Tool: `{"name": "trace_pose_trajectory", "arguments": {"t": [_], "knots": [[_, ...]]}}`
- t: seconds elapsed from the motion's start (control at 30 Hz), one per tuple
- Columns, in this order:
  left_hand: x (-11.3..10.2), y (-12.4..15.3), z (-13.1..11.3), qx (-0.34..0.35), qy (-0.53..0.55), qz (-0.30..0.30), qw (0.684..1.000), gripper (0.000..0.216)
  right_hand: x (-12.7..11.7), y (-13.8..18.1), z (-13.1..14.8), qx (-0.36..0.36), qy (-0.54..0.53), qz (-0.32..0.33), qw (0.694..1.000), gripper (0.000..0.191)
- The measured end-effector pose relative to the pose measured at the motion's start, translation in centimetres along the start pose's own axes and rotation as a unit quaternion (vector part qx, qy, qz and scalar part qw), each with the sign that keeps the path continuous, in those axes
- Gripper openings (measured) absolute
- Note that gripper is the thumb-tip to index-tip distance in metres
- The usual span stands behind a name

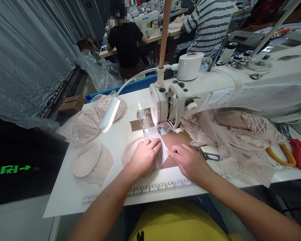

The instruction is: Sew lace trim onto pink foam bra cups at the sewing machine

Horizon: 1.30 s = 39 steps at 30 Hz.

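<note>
A beige lace bra cup lies on the sewing machine bed, its pale lace edge running toward the needle area. My left hand rests over this cup, fingers curled together and gripping the fabric. At the lace edge's right side, my right hand has thumb and forefinger closed in a pinch on it. Both hands are just in front of the white sewing machine. The presser foot sits low behind my left fingertips; whether it touches the lace I cannot tell.
Lace cups and a cut cup piece lie left. A lamp overhangs them. On the right are piled lace, thread snips, and scissors with yellow and red handles. Two people work beyond.
</note>
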State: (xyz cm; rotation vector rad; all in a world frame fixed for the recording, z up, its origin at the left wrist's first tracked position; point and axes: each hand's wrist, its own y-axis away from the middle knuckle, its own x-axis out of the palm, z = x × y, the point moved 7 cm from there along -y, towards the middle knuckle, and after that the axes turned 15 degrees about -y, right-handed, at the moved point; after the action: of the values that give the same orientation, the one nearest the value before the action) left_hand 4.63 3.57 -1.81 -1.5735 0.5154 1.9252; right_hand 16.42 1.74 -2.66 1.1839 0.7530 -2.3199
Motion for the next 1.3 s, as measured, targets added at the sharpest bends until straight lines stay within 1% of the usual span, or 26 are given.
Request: {"name": "trace_pose_trajectory", "arguments": {"t": [0.1,0.43,0.7,0.83,0.97,1.07,1.17,1.3], "knots": [[-0.1,0.0,0.2,0.003,0.016,-0.006,1.000,0.047,-0.2,-0.1,0.2,0.002,0.005,0.007,1.000,0.030],[0.1,-0.2,0.9,0.013,0.030,0.004,0.999,0.050,-0.5,-0.9,0.3,0.015,0.032,0.034,0.999,0.028],[1.2,-1.9,3.0,0.035,0.010,0.000,0.999,0.052,-0.3,-3.2,-0.7,0.050,0.040,0.083,0.994,0.022],[1.6,-2.9,4.2,0.055,0.007,-0.010,0.998,0.050,-0.3,-4.5,-1.3,0.051,0.046,0.072,0.995,0.024],[1.7,-3.4,5.2,0.058,-0.003,-0.011,0.998,0.044,-0.2,-5.0,-1.6,0.054,0.056,0.062,0.995,0.027],[1.3,-3.0,5.1,0.052,-0.002,-0.029,0.998,0.039,-0.1,-4.9,-1.6,0.043,0.069,0.059,0.995,0.029],[0.8,-2.1,4.3,0.068,0.029,-0.046,0.996,0.035,-0.2,-4.8,-1.5,0.029,0.071,0.050,0.996,0.028],[0.9,-1.8,3.7,0.080,0.051,-0.044,0.995,0.034,-0.3,-5.0,-1.4,0.023,0.072,0.035,0.997,0.028]]}}
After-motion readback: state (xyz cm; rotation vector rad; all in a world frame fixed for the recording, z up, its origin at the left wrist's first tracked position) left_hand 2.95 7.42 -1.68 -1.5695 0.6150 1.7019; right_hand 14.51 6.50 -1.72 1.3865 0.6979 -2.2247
